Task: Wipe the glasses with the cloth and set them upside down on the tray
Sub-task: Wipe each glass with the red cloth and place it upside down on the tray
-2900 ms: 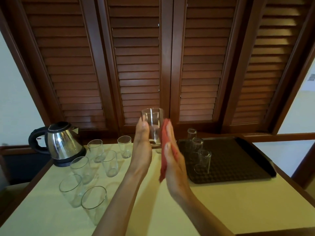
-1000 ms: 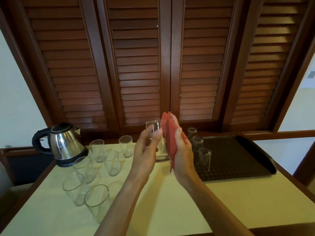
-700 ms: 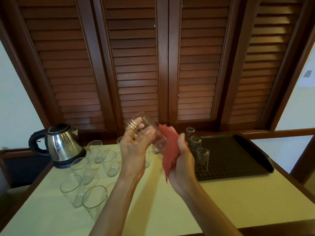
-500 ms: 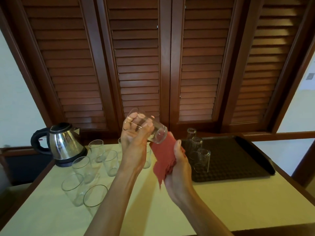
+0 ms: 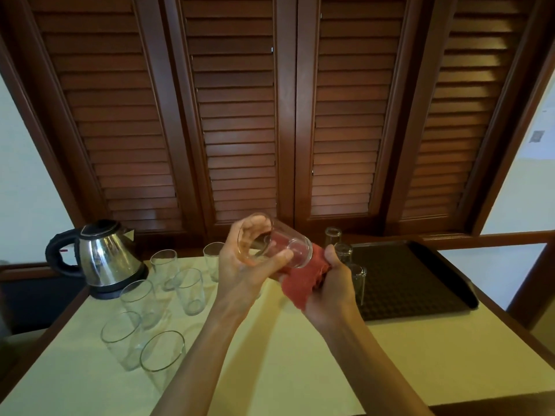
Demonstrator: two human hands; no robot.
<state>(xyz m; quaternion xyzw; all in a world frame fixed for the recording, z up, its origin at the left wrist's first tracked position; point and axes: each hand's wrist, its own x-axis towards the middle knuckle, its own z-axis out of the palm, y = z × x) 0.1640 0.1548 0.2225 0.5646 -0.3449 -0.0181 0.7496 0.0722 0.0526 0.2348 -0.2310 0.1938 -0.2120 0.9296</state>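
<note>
A pale yellow-covered surface point(image 5: 300, 370) with dark wooden edging is seen below brown louvred wooden shutters point(image 5: 240, 115). On its right side a dark, textured rectangular tray point(image 5: 414, 283) is laid, and three clear glasses are stood upside down point(image 5: 357, 283) along the tray's left edge. At the left a polished steel electric kettle with a black handle point(image 5: 105, 259) is placed, with six upright clear tumblers point(image 5: 189, 289) grouped just beside it.

Above the middle of the surface a clear glass tumbler point(image 5: 276, 244) is held tilted on its side, mouth towards the camera. It is gripped around the rim end by the left hand point(image 5: 249, 265), fingers curled round the wall. A crumpled red cloth point(image 5: 303, 280) is bunched in the right hand point(image 5: 333, 283) and pressed against the tumbler's base.

The tumbler is judged light, rigid, smooth and breakable, likely to slip under a loose grip; a hold around the side wall is judged safest. The cloth is soft and easily moulded.

Part of one upright tumbler is hidden behind the left hand, and the nearest inverted glass is partly covered by the right hand. Any moisture or marks on the glass cannot be made out
</note>
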